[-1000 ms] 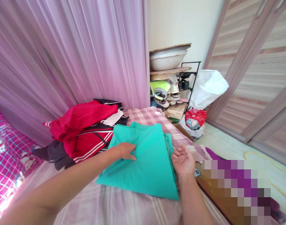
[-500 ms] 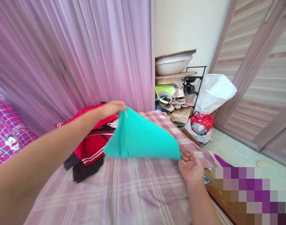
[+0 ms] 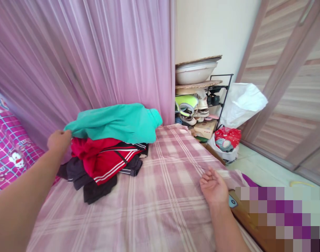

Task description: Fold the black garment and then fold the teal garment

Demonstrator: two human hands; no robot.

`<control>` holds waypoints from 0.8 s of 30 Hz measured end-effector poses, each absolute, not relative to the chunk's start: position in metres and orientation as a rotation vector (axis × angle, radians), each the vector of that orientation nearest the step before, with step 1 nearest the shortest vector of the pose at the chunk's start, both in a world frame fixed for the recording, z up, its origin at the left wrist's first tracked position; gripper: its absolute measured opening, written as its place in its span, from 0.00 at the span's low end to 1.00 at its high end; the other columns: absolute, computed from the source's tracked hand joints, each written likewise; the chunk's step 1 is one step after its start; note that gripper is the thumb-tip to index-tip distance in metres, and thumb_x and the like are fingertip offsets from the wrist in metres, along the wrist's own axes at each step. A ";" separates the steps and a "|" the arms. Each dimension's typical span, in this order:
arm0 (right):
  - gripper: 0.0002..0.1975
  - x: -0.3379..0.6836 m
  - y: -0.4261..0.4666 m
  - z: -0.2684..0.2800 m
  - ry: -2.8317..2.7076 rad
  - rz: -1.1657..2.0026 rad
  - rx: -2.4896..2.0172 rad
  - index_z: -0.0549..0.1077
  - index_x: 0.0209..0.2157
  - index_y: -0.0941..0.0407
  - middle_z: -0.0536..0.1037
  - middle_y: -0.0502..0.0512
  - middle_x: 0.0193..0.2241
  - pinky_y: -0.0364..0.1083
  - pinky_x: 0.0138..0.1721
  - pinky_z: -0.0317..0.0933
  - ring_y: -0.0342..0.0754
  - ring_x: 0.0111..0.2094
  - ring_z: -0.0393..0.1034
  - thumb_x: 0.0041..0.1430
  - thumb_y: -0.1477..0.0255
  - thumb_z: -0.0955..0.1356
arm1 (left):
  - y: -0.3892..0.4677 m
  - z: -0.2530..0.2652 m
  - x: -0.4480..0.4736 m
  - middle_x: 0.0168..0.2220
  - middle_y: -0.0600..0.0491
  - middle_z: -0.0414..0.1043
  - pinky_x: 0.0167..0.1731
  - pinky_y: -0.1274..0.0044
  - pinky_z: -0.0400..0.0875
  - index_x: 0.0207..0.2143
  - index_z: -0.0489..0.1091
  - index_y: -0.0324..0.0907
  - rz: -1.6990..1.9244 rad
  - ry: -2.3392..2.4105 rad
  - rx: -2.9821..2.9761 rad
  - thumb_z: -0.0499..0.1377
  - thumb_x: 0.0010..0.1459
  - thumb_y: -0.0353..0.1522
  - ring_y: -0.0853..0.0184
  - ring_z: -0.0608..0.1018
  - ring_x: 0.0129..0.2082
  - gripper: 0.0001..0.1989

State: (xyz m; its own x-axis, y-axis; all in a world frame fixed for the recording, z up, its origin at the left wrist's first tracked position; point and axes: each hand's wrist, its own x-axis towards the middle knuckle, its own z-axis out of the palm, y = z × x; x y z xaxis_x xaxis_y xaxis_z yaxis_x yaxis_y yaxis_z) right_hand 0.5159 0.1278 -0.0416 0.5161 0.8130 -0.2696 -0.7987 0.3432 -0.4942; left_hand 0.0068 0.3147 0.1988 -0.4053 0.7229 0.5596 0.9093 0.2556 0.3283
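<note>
A loosely folded teal cotton garment lies on top of a rumpled pile of red, white-striped and dark clothes on a bed with a pink plaid sheet, beside a mauve curtain. The uneven heap could let the garment slide or unfold, judging by its sag. The left hand has its fingers closed on the garment's left edge. The right hand rests on the sheet, well apart, fingers loosely curled and empty.
</note>
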 end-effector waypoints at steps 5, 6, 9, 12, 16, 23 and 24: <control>0.12 0.513 0.131 -0.044 -0.054 1.027 -0.671 0.75 0.33 0.57 0.68 0.43 0.22 0.37 0.18 0.55 0.36 0.20 0.59 0.43 0.69 0.73 | 0.293 0.178 0.053 0.51 0.36 0.70 0.51 0.56 0.66 0.51 0.67 0.32 -1.011 -2.133 -1.459 0.54 0.53 0.36 0.49 0.70 0.54 0.25; 0.12 0.511 0.131 -0.044 -0.058 1.022 -0.681 0.75 0.33 0.56 0.68 0.43 0.22 0.37 0.18 0.55 0.36 0.20 0.59 0.43 0.69 0.73 | 0.292 0.176 0.067 0.57 0.35 0.65 0.55 0.56 0.62 0.56 0.64 0.32 -1.039 -1.951 -1.552 0.54 0.54 0.36 0.49 0.66 0.59 0.28; 0.12 0.508 0.132 -0.044 -0.075 1.010 -0.710 0.75 0.33 0.56 0.68 0.43 0.22 0.37 0.18 0.55 0.36 0.20 0.59 0.43 0.68 0.73 | 0.298 0.167 0.118 0.68 0.38 0.49 0.64 0.54 0.44 0.63 0.58 0.40 -0.823 -1.505 -1.961 0.53 0.60 0.43 0.51 0.52 0.68 0.31; 0.12 0.508 0.132 -0.043 -0.073 1.014 -0.724 0.76 0.33 0.56 0.69 0.43 0.21 0.37 0.19 0.55 0.37 0.20 0.59 0.43 0.69 0.73 | 0.318 0.148 0.165 0.71 0.44 0.39 0.62 0.46 0.30 0.65 0.56 0.50 -0.496 -1.419 -2.162 0.53 0.60 0.50 0.49 0.41 0.70 0.34; 0.12 0.510 0.132 -0.044 -0.080 1.027 -0.727 0.76 0.33 0.57 0.68 0.44 0.22 0.37 0.19 0.55 0.37 0.20 0.59 0.43 0.70 0.74 | 0.350 0.109 0.182 0.72 0.41 0.34 0.55 0.35 0.31 0.66 0.54 0.54 -0.118 -1.648 -2.263 0.60 0.49 0.55 0.39 0.38 0.69 0.44; 0.11 0.511 0.127 -0.048 -0.109 1.029 -0.729 0.76 0.34 0.55 0.68 0.44 0.23 0.38 0.19 0.57 0.37 0.21 0.59 0.45 0.70 0.73 | 0.368 0.064 0.106 0.72 0.46 0.38 0.55 0.37 0.44 0.66 0.54 0.56 -0.017 -2.012 -2.137 0.59 0.57 0.46 0.41 0.43 0.69 0.35; 0.11 0.511 0.126 -0.048 -0.109 1.031 -0.731 0.76 0.34 0.55 0.68 0.44 0.23 0.37 0.19 0.57 0.37 0.21 0.58 0.45 0.70 0.73 | 0.367 0.065 0.095 0.72 0.46 0.38 0.54 0.37 0.46 0.66 0.54 0.55 -0.053 -2.074 -2.128 0.57 0.58 0.47 0.40 0.44 0.68 0.34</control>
